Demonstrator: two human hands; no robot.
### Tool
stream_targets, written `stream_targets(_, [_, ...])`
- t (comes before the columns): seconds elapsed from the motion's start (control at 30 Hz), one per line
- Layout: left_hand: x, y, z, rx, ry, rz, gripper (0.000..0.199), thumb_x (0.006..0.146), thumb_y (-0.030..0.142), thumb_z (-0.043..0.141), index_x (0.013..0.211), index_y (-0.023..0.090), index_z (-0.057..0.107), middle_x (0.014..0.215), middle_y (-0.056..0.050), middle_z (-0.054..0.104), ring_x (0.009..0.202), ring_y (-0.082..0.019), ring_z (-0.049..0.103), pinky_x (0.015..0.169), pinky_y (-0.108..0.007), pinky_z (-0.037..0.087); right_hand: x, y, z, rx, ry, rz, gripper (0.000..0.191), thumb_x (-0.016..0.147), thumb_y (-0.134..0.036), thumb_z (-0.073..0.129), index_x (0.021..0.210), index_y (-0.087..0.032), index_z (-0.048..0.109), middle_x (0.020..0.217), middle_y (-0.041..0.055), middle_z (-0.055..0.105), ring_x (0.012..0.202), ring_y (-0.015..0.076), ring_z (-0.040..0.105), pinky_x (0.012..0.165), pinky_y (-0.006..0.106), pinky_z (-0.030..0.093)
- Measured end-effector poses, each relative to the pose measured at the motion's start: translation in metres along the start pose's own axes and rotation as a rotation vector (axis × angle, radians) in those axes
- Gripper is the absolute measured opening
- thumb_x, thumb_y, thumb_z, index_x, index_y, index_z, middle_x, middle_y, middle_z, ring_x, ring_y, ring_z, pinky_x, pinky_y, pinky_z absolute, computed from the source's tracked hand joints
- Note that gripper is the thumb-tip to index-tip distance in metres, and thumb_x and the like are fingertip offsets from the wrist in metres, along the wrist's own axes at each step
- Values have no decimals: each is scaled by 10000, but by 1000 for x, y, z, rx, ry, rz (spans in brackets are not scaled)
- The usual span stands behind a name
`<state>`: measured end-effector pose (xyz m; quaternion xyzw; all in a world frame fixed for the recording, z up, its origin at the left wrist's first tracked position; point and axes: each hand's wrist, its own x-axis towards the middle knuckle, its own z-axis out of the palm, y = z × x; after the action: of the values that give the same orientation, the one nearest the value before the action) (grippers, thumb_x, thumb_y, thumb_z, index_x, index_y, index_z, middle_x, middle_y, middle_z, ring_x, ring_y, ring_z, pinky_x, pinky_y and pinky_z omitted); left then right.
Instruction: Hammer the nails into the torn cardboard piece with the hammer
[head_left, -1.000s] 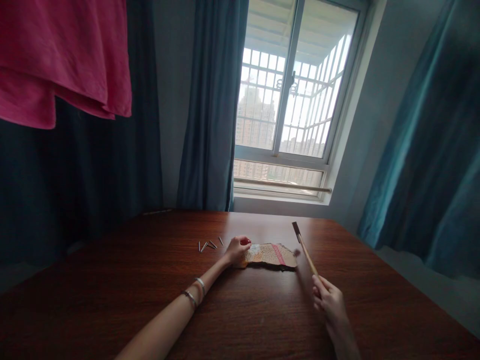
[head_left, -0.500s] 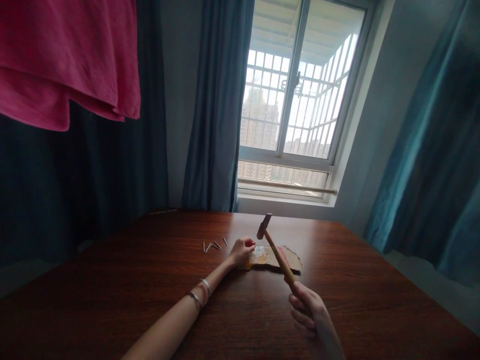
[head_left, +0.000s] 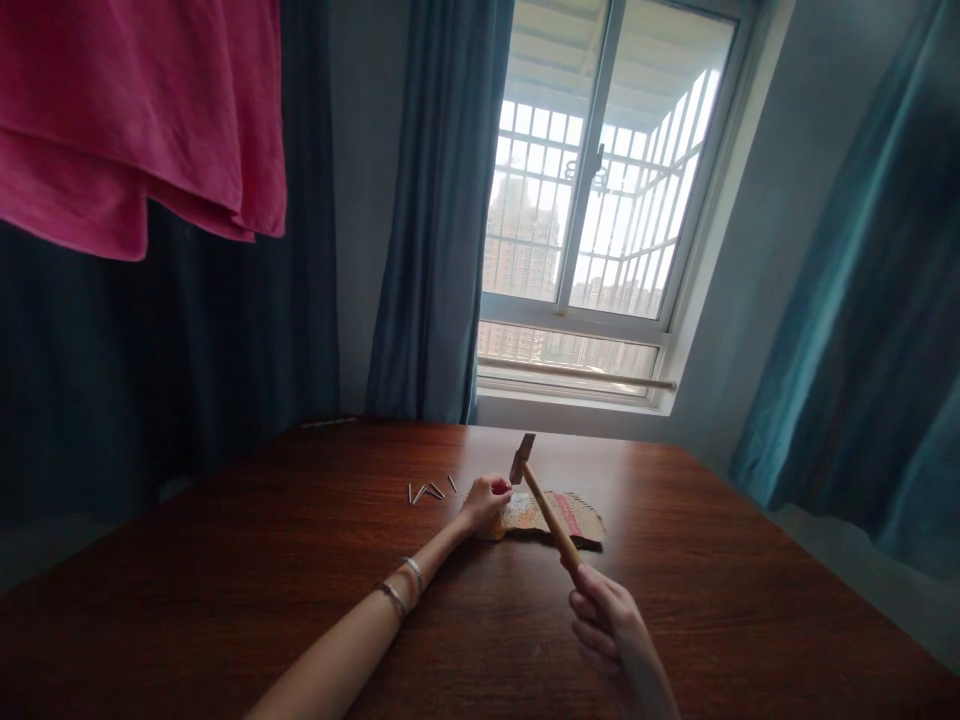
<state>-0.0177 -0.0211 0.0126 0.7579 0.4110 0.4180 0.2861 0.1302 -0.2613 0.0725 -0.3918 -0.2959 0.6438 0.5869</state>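
Observation:
My right hand is wrapped around the wooden handle of a hammer. The hammer slants up and to the left, its metal head just above the fingertips of my left hand. Those left fingers are pinched together at the left end of a ragged, flat piece that looks like cardboard, printed with orange spots and a pink stripe. Whatever sits in the pinch is too small to make out. Several loose nails lie on the table just left of my left hand.
Everything rests on a brown wooden table. Behind it are a barred window and a blue curtain. A pink cloth hangs at upper left, and another curtain hangs at right.
The hammer head has come down and slightly left, closer to my left fingertips. My right hand has shifted a little left with it. My left hand stays pinched in place.

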Motion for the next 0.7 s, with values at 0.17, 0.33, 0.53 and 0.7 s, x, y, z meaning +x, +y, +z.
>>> stream_targets(0.17, [0,-1,0,19,2,-1,141,684,252,580,701,129,646,667,-35,648,646,-143,580,611,-226,419,-2,0,1,-6,-9,-11,391,641,-466,699,767,-185,458,480,-112,397,283,-26,179,271,115,73])
stream_targets(0.33, [0,-2,0,17,-8,5,137,687,248,569,697,132,643,669,-31,646,651,-143,578,616,-227,414,-1,1,0,-21,-2,-12,403,638,-484,697,764,-184,458,493,-107,405,286,-25,196,273,112,74])
stream_targets(0.53, [0,-1,1,15,-22,-30,128,680,223,572,717,128,648,686,-35,650,655,-142,577,619,-227,409,-2,0,1,-20,1,-16,399,636,-483,698,754,-183,462,504,-102,418,284,-28,195,268,117,77])
stream_targets(0.7, [0,1,1,61,-16,-54,137,680,232,571,701,125,654,681,-39,650,653,-145,578,611,-228,398,-2,0,2,-16,-5,-4,403,639,-474,697,815,-181,486,485,-112,397,287,-25,180,270,116,74])
